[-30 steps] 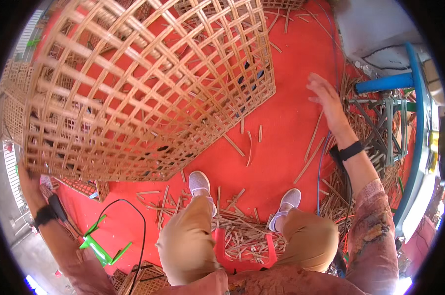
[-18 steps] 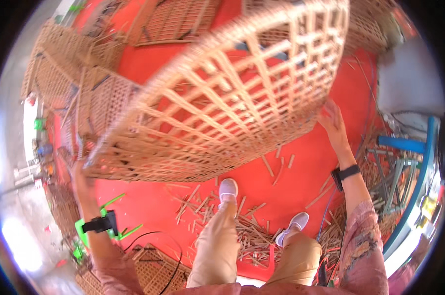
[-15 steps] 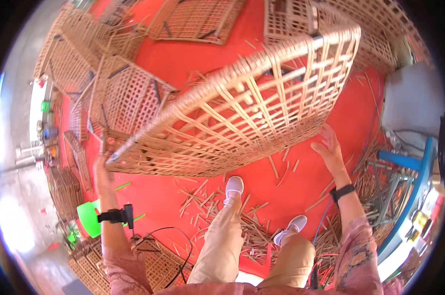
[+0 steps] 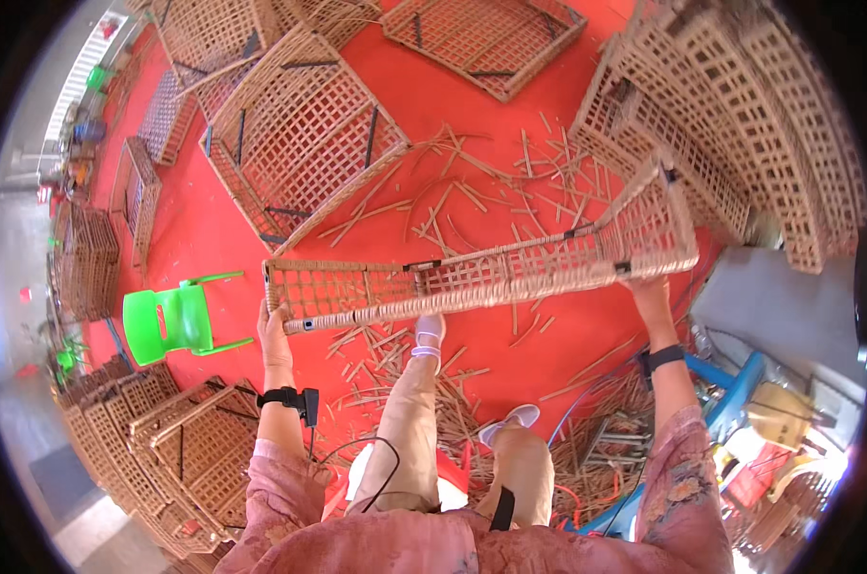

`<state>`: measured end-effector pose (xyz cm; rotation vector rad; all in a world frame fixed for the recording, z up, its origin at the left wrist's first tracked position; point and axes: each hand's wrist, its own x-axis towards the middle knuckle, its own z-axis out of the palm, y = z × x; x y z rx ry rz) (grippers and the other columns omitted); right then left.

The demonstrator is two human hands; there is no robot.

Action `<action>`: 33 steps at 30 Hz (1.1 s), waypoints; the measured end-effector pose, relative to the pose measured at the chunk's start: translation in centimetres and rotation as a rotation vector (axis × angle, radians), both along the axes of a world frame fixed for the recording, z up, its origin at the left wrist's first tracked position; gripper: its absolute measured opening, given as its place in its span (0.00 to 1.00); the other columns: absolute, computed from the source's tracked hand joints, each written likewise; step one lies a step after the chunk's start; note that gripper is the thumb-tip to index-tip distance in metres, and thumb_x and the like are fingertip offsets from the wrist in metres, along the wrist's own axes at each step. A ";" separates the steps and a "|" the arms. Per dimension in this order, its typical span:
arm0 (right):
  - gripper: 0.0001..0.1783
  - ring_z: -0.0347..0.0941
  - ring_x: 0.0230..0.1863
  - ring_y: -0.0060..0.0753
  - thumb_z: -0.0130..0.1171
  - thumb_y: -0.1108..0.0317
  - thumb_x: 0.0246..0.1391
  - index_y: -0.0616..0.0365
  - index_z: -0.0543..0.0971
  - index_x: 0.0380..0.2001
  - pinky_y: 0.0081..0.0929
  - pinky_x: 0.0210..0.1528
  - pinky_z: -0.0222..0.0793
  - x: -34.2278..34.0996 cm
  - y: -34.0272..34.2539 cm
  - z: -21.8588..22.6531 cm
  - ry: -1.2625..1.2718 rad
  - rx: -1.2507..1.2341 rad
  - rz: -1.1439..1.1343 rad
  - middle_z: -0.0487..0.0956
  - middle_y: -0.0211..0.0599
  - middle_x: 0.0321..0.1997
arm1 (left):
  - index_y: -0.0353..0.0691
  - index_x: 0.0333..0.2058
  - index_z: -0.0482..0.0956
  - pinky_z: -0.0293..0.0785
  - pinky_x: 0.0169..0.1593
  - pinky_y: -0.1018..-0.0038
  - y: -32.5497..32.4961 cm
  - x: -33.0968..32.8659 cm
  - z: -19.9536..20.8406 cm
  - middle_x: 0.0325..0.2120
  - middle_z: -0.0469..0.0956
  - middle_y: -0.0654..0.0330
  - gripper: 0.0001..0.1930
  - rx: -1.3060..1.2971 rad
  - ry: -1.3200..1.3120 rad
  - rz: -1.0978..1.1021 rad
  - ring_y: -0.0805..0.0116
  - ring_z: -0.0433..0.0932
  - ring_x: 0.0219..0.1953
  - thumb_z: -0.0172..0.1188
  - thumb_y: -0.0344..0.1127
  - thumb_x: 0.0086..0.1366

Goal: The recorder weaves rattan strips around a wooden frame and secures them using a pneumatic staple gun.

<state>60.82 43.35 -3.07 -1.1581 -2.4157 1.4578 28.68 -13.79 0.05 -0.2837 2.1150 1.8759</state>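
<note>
A rectangular woven wicker panel (image 4: 510, 277) with an open lattice and a wrapped rim spans the space before me, seen almost edge-on, with small dark pieces on its rim. At its left end my left hand (image 4: 277, 342) is closed round the corner, thumb against the rim. My right hand (image 4: 650, 298) supports the right end from beneath; its fingertips are hidden behind the rim. Both hands hold the panel off the floor, above my shoes.
Cut wicker strips (image 4: 462, 206) litter the red floor (image 4: 204, 249). To the left lies a green plastic chair (image 4: 170, 320). Another wicker panel (image 4: 304, 139) rests ahead, with stacked panels (image 4: 730, 105) at far right. A blue metal frame (image 4: 735, 392) stands near my right arm.
The panel has turned from its lattice facing me to nearly edge-on and come lower. My right hand, previously open beside its edge, now grips its right end. My view has shifted left.
</note>
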 end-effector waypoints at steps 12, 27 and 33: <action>0.22 0.75 0.52 0.49 0.58 0.74 0.51 0.62 0.73 0.51 0.38 0.51 0.71 -6.8 -8.9 11.7 -0.073 0.425 -0.021 0.79 0.51 0.46 | 0.43 0.30 0.76 0.62 0.30 0.77 -4.3 -6.1 -0.5 0.22 0.69 0.70 0.07 -0.006 -0.265 0.356 0.78 0.66 0.24 0.58 0.39 0.63; 0.26 0.74 0.45 0.30 0.62 0.73 0.50 0.61 0.69 0.54 0.31 0.47 0.71 -11.6 6.8 21.9 0.109 0.266 -0.164 0.79 0.36 0.45 | 0.34 0.34 0.78 0.60 0.35 0.79 19.8 -27.9 26.9 0.27 0.69 0.71 0.14 0.031 0.193 -0.046 0.80 0.64 0.31 0.58 0.43 0.65; 0.23 0.70 0.35 0.17 0.58 0.81 0.52 0.59 0.69 0.52 0.19 0.31 0.65 -17.4 9.4 21.2 0.344 -0.002 -0.318 0.77 0.28 0.41 | 0.37 0.33 0.77 0.57 0.34 0.78 29.8 -35.6 34.7 0.25 0.65 0.71 0.11 0.059 0.440 -0.065 0.79 0.59 0.29 0.59 0.40 0.64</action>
